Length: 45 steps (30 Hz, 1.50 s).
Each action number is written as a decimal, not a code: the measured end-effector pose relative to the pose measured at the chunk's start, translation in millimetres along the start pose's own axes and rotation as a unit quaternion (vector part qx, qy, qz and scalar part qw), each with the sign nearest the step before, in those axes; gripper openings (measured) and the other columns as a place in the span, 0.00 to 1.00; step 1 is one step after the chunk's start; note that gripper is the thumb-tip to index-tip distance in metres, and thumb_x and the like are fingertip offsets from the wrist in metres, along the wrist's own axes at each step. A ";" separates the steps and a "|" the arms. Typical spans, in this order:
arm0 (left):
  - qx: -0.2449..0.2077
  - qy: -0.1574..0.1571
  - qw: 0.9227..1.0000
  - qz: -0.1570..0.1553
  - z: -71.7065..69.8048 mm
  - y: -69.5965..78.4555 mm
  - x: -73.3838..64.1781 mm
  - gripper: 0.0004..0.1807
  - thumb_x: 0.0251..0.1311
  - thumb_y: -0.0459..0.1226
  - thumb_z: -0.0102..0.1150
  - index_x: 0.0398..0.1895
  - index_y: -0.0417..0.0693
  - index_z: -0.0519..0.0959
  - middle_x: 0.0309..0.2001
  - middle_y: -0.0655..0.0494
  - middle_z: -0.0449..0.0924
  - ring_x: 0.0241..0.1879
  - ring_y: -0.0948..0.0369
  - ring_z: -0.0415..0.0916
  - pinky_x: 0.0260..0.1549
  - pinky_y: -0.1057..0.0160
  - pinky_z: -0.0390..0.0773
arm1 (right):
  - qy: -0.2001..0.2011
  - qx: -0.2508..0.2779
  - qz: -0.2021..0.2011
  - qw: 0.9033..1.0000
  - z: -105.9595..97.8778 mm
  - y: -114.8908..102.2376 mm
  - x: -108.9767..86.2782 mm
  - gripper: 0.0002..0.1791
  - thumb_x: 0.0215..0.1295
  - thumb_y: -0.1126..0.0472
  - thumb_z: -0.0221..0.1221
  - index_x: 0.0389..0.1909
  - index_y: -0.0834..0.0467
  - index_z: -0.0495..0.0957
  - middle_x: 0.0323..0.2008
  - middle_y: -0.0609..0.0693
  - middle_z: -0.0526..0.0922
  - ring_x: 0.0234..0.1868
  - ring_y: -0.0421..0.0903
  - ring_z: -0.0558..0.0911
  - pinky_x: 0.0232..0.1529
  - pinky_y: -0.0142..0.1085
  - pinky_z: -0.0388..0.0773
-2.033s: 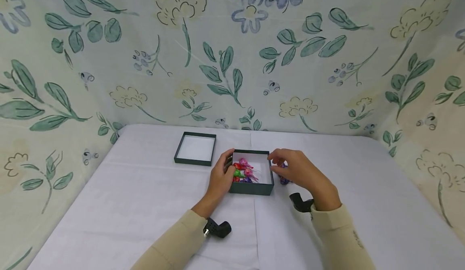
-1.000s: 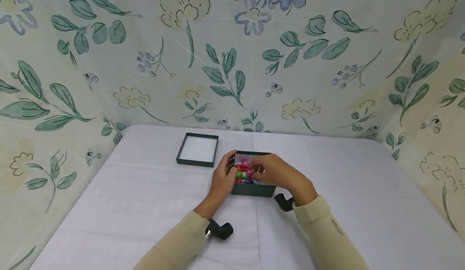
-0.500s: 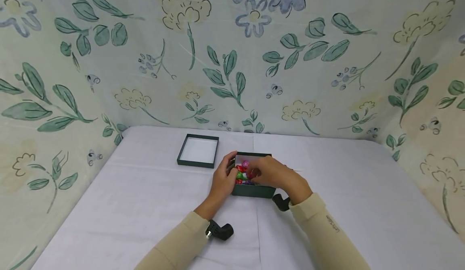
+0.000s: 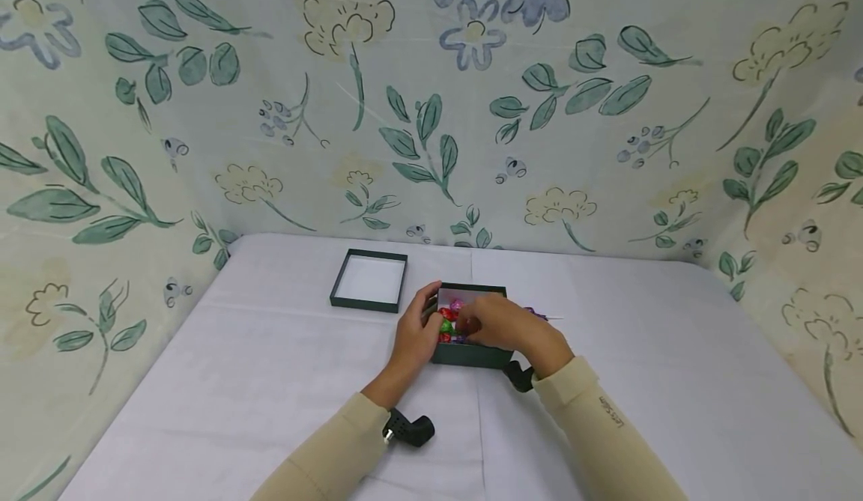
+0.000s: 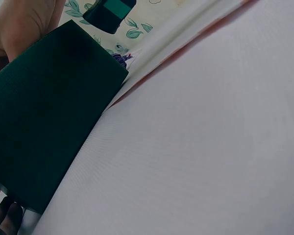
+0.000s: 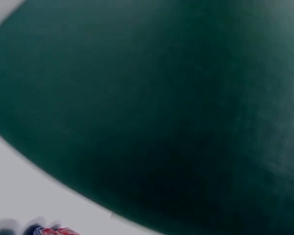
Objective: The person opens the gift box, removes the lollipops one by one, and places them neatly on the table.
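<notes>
My left hand (image 4: 414, 332) grips the left side of a dark green open box (image 4: 472, 356) with a white inside. In the box lie several wrapped lollipops, among them a pink one (image 4: 457, 305), a red one (image 4: 445, 312) and a green one (image 4: 446, 326). My right hand (image 4: 506, 323) reaches over the right wall, its curled fingers down among the lollipops. Its fingertips are hidden, so I cannot tell whether they hold one. The left wrist view has the box's outer wall (image 5: 59, 112); the right wrist view is mostly filled by the green wall (image 6: 147, 98).
A matching shallow green-rimmed lid (image 4: 364, 305), white inside, lies behind and left of the box. Right of the box, a purple lollipop (image 4: 536, 311) with a white stick lies on the white cloth (image 4: 270, 381), partly behind my right arm. A floral curtain (image 4: 404, 111) hangs behind.
My right hand has moved left from the box's right wall and down among the lollipops, covering some of them. My left hand stays on the box, and the lid has not moved.
</notes>
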State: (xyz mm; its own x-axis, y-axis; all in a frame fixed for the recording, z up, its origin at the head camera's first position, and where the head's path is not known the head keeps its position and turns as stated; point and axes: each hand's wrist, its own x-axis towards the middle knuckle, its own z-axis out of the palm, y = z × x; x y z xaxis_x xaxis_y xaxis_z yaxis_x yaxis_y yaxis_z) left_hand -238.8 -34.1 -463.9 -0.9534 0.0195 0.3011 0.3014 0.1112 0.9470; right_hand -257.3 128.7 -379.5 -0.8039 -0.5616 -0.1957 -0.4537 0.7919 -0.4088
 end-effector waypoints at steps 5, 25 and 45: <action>-0.004 -0.004 1.000 -0.001 0.0 1.7 -1.3 0.27 0.65 0.27 0.45 0.69 0.46 0.64 0.67 0.48 0.66 0.66 0.48 0.64 0.63 0.48 0.65 | -0.003 -0.001 -0.003 1.000 1.9 -0.2 1.0 0.09 0.56 0.68 0.67 0.36 0.51 0.86 0.31 0.42 0.83 0.32 0.39 0.79 0.41 0.36 0.82; -0.002 -0.011 1.000 -0.001 -5.4 37.1 -11.0 0.27 0.63 0.24 0.43 0.67 0.40 0.65 0.67 0.40 0.65 0.66 0.43 0.64 0.63 0.46 0.65 | -0.002 -0.011 -0.025 1.000 1.2 2.0 -0.1 0.09 0.55 0.66 0.68 0.36 0.52 0.86 0.31 0.41 0.84 0.32 0.37 0.80 0.41 0.34 0.82; -0.010 -0.015 1.000 0.004 -5.9 37.9 -11.2 0.27 0.63 0.24 0.43 0.67 0.37 0.64 0.66 0.39 0.65 0.65 0.42 0.63 0.63 0.45 0.65 | 0.013 0.024 -0.029 0.999 -5.8 3.9 -4.2 0.07 0.58 0.64 0.65 0.37 0.52 0.83 0.31 0.40 0.81 0.32 0.40 0.78 0.40 0.34 0.80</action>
State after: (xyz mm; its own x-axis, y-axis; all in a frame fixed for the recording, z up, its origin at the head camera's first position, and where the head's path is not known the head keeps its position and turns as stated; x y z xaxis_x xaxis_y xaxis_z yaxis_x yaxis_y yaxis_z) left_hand -216.6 -35.9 -430.8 -0.9507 0.0503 0.3061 0.3096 0.0919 0.9464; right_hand -258.0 135.5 -375.1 -0.7872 -0.5988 -0.1477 -0.4810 0.7459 -0.4607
